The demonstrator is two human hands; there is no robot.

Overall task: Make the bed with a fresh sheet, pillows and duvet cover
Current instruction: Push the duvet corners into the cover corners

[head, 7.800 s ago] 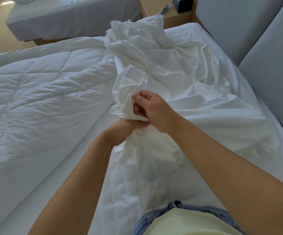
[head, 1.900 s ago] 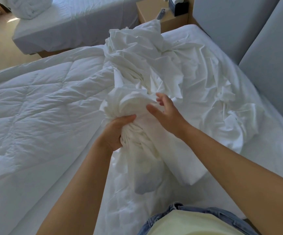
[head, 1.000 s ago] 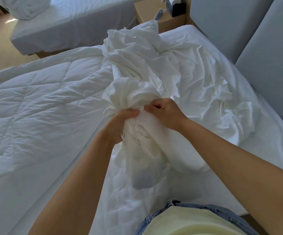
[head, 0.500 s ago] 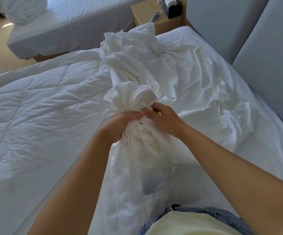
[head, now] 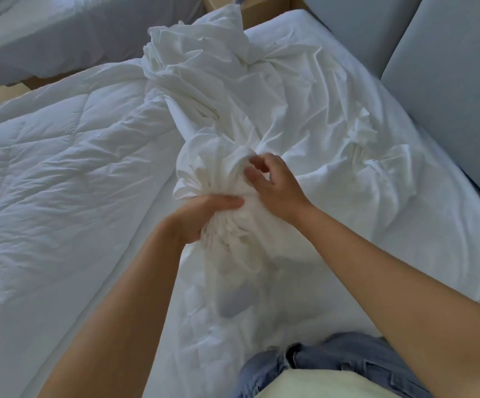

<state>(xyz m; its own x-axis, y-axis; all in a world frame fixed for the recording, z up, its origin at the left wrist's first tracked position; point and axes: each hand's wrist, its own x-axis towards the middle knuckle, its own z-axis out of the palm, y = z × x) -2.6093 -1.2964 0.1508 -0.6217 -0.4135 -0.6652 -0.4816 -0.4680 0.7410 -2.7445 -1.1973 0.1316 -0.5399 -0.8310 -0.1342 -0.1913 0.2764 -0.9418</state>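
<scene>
From the head camera, looking down over the bed point(head: 440, 234): the left hand point(head: 204, 216) has the duvet cover point(head: 261, 96) bunched up, fingers and thumb wrapped tight round a gathered neck of white cloth, with pleats fanning out below the grip. The right hand point(head: 276, 188) sits just beside it on the upper side of that same bundle. Its fingers point(head: 257, 162) are loosely bent and apart from the thumb, with a clear gap between them, so it is touching the cloth, not pinching it. The two hands are almost touching across the bundle. Below the left hand's grip a loose tail of the cover hangs down toward the person's lap, over blue jeans point(head: 333, 357) and a pale yellow top point(head: 319, 383) at the bottom edge. Above the hands the rest of the cover runs away up the bed in a long crumpled ridge, heaped highest at the far end and spreading in wrinkles across the right half of the mattress. On the left lies the quilted duvet point(head: 60, 168), white, stitched in big panels, flat and bare, its near edge running alongside the cover with a strip of smooth sheet showing between them. Along the right, grey padded headboard panels point(head: 448, 81) stand against the bed. Top left, a second bed point(head: 60, 33) in white sits well apart across a strip of floor, and a wooden nightstand point(head: 264, 10) peeks out just behind the peak of the heaped cover.
</scene>
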